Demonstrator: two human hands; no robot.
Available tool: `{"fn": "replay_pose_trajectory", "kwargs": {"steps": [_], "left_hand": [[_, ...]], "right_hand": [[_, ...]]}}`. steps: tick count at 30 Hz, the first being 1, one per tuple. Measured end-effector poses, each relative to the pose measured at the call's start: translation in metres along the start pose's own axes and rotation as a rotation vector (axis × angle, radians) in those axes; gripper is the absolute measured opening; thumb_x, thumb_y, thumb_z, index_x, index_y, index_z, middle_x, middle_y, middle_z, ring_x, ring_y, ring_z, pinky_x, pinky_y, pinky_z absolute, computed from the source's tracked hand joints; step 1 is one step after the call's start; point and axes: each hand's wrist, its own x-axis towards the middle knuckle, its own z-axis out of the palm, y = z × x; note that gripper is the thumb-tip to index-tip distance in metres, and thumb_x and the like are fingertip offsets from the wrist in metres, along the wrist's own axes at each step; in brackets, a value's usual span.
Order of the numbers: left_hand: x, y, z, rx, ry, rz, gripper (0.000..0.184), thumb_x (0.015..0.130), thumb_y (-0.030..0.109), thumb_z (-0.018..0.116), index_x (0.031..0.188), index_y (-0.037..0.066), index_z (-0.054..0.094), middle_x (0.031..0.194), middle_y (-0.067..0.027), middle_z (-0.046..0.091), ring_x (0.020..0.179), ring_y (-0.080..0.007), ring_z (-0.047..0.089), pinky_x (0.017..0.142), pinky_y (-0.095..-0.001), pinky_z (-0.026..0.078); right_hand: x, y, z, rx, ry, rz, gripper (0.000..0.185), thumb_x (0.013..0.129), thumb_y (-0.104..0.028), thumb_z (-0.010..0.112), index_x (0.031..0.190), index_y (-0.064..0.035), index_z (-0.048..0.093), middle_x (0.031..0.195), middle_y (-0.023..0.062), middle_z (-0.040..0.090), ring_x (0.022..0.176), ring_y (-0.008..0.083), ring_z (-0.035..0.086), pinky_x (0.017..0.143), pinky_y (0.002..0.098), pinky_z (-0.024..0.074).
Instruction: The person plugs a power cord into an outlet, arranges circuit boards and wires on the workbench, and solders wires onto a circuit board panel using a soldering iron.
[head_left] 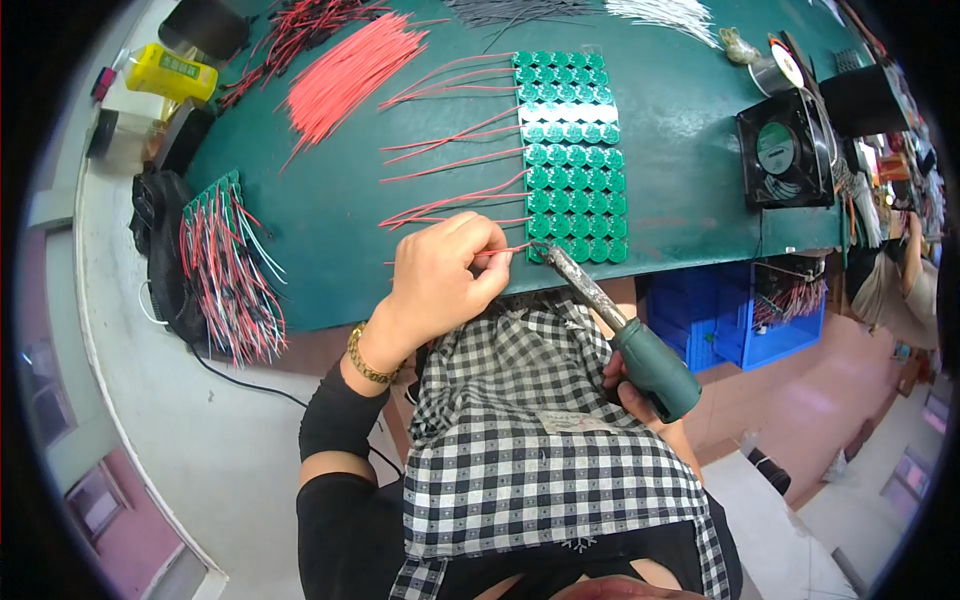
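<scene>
1 red wire, L hand; iron, R hand.

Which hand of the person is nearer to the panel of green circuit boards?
Left. The left hand pinches a red wire beside the near left corner of the panel; the right hand is farther, nearer the body, around the soldering iron's handle.

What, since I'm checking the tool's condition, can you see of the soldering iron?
The soldering iron has a thick, dark green handle, seemingly plastic, and a slim metal shaft with a mottled, scorched-looking surface. It slants, its tip at the near-left corner of the green circuit board panel, by a red wire's end. Whether the tip touches is unclear. The right hand grips the handle. Heat cannot be judged.
</scene>
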Motion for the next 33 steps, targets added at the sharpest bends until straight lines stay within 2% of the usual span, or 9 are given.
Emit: {"fn": "replay_pose_trajectory", "kwargs": {"steps": [4, 7, 8, 11, 22, 26, 29, 31, 33], "left_hand": [[-0.001, 0.000, 0.000, 0.009, 0.019, 0.016, 0.009, 0.073, 0.007, 0.068, 0.071, 0.006, 0.059, 0.064, -0.0031, 0.055, 0.052, -0.0151, 0.054, 0.048, -0.0278, 0.041], [-0.002, -0.002, 0.001, -0.028, 0.034, 0.008, 0.009, 0.073, 0.007, 0.067, 0.071, 0.006, 0.059, 0.064, -0.0031, 0.056, 0.053, -0.0152, 0.057, 0.049, -0.0276, 0.042], [-0.002, -0.002, 0.000, -0.013, 0.025, 0.007, 0.009, 0.073, 0.007, 0.067, 0.071, 0.006, 0.059, 0.065, -0.0032, 0.056, 0.054, -0.0152, 0.057, 0.049, -0.0275, 0.043], [-0.001, -0.002, 0.000, 0.014, 0.012, 0.017, 0.009, 0.073, 0.008, 0.067, 0.071, 0.007, 0.058, 0.065, -0.0027, 0.056, 0.055, -0.0160, 0.058, 0.048, -0.0289, 0.043], [-0.003, -0.003, -0.001, 0.018, 0.001, 0.016, 0.009, 0.073, 0.009, 0.066, 0.071, 0.009, 0.057, 0.065, -0.0026, 0.056, 0.057, -0.0190, 0.059, 0.048, -0.0334, 0.044], [-0.006, -0.006, -0.015, 0.041, -0.115, 0.073, 0.004, 0.084, 0.008, 0.065, 0.083, 0.004, 0.063, 0.072, -0.0072, 0.059, 0.066, -0.0208, 0.061, 0.058, -0.0301, 0.048], [0.011, -0.016, -0.058, 0.093, 0.119, 0.118, 0.008, 0.091, 0.009, 0.059, 0.092, 0.004, 0.065, 0.078, -0.0095, 0.062, 0.070, -0.0216, 0.062, 0.064, -0.0303, 0.050], [0.038, -0.021, -0.089, 0.082, 0.388, 0.013, 0.016, 0.096, 0.010, 0.052, 0.099, 0.003, 0.066, 0.084, -0.0119, 0.064, 0.071, -0.0226, 0.063, 0.068, -0.0292, 0.051], [0.073, -0.042, -0.106, 0.154, 0.562, 0.067, 0.016, 0.091, 0.013, 0.058, 0.103, 0.004, 0.066, 0.094, -0.0122, 0.064, 0.086, -0.0280, 0.062, 0.077, -0.0362, 0.050]], "right_hand": [[-0.007, 0.001, 0.002, 0.139, 0.034, 0.070, 0.023, 0.080, -0.011, 0.065, 0.099, 0.0012, 0.063, 0.086, 0.0087, 0.065, 0.072, 0.0157, 0.064, 0.068, 0.0286, 0.0523], [-0.007, -0.012, 0.009, 0.207, 0.117, 0.094, 0.034, 0.085, -0.024, 0.065, 0.108, 0.0009, 0.059, 0.093, 0.0089, 0.062, 0.077, 0.0148, 0.062, 0.072, 0.0295, 0.0509], [-0.005, -0.017, 0.005, 0.149, 0.073, 0.111, 0.044, 0.087, -0.035, 0.064, 0.113, -0.0001, 0.055, 0.100, 0.0093, 0.059, 0.081, 0.0154, 0.060, 0.076, 0.0307, 0.0491], [-0.008, -0.014, 0.004, 0.156, 0.093, 0.180, 0.047, 0.086, -0.038, 0.065, 0.111, 0.0001, 0.055, 0.100, 0.0091, 0.059, 0.081, 0.0152, 0.060, 0.076, 0.0310, 0.0487], [-0.007, 0.004, 0.006, 0.264, 0.209, 0.104, 0.052, 0.083, -0.034, 0.068, 0.118, -0.0004, 0.051, 0.099, 0.0139, 0.059, 0.079, 0.0179, 0.059, 0.074, 0.0320, 0.0483], [-0.005, 0.007, 0.000, 0.297, 0.205, 0.101, 0.047, 0.085, -0.030, 0.067, 0.118, 0.0001, 0.054, 0.101, 0.0139, 0.059, 0.079, 0.0179, 0.059, 0.075, 0.0321, 0.0492], [-0.002, 0.003, -0.002, 0.265, 0.210, 0.088, 0.047, 0.086, -0.030, 0.067, 0.119, 0.0001, 0.054, 0.101, 0.0127, 0.059, 0.080, 0.0172, 0.060, 0.073, 0.0308, 0.0489], [0.000, 0.002, -0.007, 0.244, 0.217, 0.103, 0.046, 0.086, -0.029, 0.065, 0.119, 0.0003, 0.053, 0.102, 0.0124, 0.059, 0.079, 0.0164, 0.059, 0.072, 0.0300, 0.0490], [0.007, 0.013, -0.011, 0.257, 0.231, 0.035, 0.046, 0.086, -0.028, 0.064, 0.120, 0.0002, 0.052, 0.102, 0.0121, 0.059, 0.078, 0.0162, 0.059, 0.071, 0.0295, 0.0490]]}}
